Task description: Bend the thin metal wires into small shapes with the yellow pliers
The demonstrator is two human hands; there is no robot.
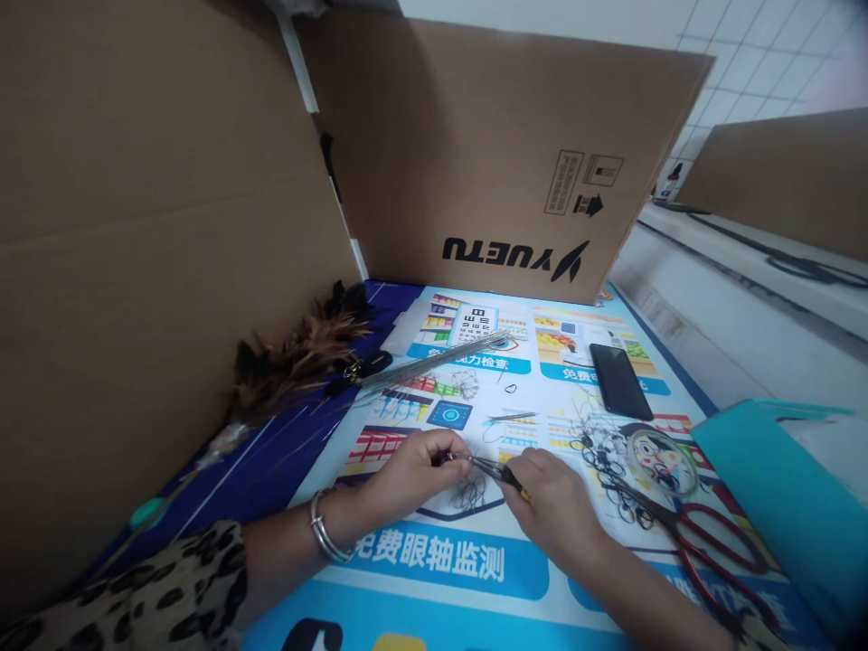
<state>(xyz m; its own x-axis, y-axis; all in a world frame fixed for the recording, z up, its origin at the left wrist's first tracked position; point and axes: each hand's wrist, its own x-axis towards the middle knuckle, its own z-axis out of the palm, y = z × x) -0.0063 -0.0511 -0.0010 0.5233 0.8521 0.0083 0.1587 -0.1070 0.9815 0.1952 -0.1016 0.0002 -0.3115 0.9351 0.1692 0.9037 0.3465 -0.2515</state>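
Observation:
My right hand (pixel 560 506) is wrapped round a pair of pliers (pixel 500 471) with dark and yellow handles. The jaws reach left to the fingertips of my left hand (pixel 417 470). Those fingers are pinched on something small and dark that I cannot make out. Beneath the pliers lies a tangle of thin wire (pixel 473 493). Just beyond the hands rests a thin pointed tool (pixel 514 417). Several small black rings (pixel 634 514) are scattered right of my right hand, beside a round clear dish (pixel 661 461).
Red-handled scissors (pixel 722 538) lie at the right. A black phone (pixel 620 381) is farther back. A bundle of long thin wires (pixel 434 363) and brown feathers (pixel 291 353) lie at the left. Cardboard panels (pixel 502 136) wall the back and left. A teal box (pixel 779 506) stands at right.

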